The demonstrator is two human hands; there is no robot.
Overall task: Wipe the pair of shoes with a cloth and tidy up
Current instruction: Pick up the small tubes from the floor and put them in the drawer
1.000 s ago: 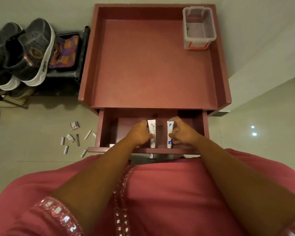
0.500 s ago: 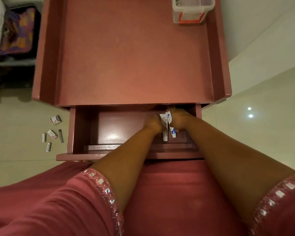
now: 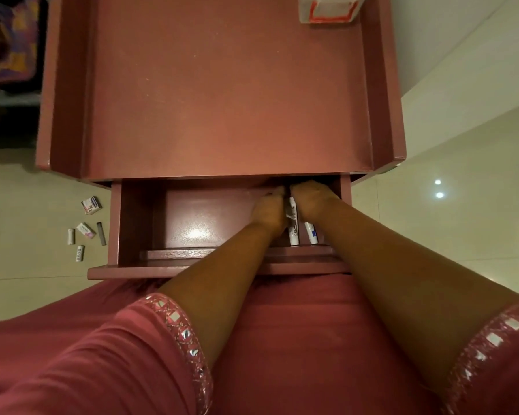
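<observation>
Both my hands reach into the open drawer (image 3: 192,217) of a dark red cabinet (image 3: 222,100). My left hand (image 3: 267,212) is closed around the top of a white tube (image 3: 293,227) with dark lettering. Right beside it, my right hand (image 3: 310,199) holds a second white tube (image 3: 310,235) with a blue mark. The two tubes lie side by side at the right end of the drawer, caps toward me. No shoes and no cloth are in view.
A clear plastic box with a red label (image 3: 327,9) stands at the cabinet top's far right corner. Several small packets and tubes (image 3: 86,227) lie scattered on the tiled floor left of the drawer. A colourful patterned item (image 3: 11,46) sits on a dark rack at the upper left.
The camera has dropped closer to the cabinet, so the shoes on the left have left the view. My hands brought the two tubes together and moved them to the drawer's right end.
</observation>
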